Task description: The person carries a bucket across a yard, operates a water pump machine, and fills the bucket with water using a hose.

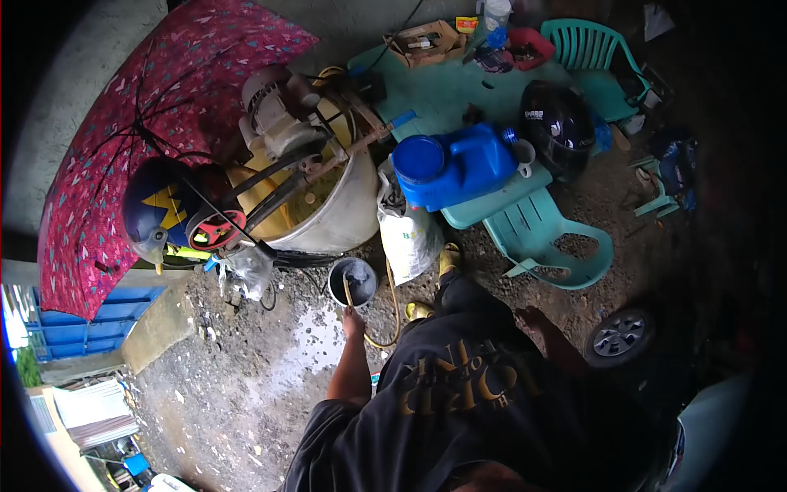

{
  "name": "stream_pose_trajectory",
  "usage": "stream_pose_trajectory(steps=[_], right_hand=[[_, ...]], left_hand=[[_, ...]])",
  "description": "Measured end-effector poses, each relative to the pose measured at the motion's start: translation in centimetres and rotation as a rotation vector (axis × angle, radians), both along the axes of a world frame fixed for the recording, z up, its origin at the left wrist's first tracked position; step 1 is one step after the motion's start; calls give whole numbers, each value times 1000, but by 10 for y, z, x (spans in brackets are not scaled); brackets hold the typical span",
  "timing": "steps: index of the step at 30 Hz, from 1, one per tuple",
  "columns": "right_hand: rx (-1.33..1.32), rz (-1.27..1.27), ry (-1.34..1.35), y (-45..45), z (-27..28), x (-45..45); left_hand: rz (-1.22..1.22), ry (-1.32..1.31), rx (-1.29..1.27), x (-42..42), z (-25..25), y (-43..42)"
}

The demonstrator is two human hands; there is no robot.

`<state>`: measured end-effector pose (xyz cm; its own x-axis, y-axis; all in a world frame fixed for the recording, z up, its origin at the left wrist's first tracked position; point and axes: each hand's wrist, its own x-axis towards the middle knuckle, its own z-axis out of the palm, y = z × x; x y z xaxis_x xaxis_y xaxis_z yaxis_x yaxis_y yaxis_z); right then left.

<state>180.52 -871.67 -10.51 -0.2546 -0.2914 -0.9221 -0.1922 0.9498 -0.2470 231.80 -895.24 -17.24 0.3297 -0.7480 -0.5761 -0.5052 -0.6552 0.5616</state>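
My left hand (353,322) is closed on a yellowish hose (397,316) beside the near rim of a grey bucket (370,267). The hose end reaches into the bucket, and the rest loops over the ground towards a white sack (410,246). Dark liquid or wet residue shows inside the bucket. Out to the right, my right hand (534,318) hangs over the gravel below the green chair, near no object that I can make out; its fingers are small and dim.
A pump-like machine (283,123) stands on a large pale tub (348,217) under a red umbrella (90,189). A green table (430,94) holds a blue jug (484,168) and black helmet (557,127). Nearby are a green chair (545,238) and wheel (620,337).
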Motion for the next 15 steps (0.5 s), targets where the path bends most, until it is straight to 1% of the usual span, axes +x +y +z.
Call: stream_pose_trajectory(steps=[1, 2, 3, 4, 6, 7, 9, 11, 15], right_hand=[[27, 15, -22, -5, 11, -2], [56, 29, -44, -2, 3, -8], [-61, 139, -14, -1, -6, -14], [-175, 247, 14, 19, -48, -28], [-289, 416, 72, 28, -67, -37], [-289, 478, 101, 21, -55, -36], [-240, 371, 105, 4, -31, -34], [-145, 33, 52, -16, -12, -28], [-176, 48, 27, -33, 1, -25]], left_hand=[[-33, -35, -15, -1, -3, -4], [-1, -24, 28, -7, 8, -5], [20, -11, 35, -15, 19, -8], [39, 1, 45, -18, 26, -9], [62, 34, 53, -19, 28, -11], [65, 53, 59, -15, 21, -11], [74, 96, 65, -9, 5, -15], [77, 63, 68, -12, 6, -17], [84, 29, 45, -14, 7, -20]])
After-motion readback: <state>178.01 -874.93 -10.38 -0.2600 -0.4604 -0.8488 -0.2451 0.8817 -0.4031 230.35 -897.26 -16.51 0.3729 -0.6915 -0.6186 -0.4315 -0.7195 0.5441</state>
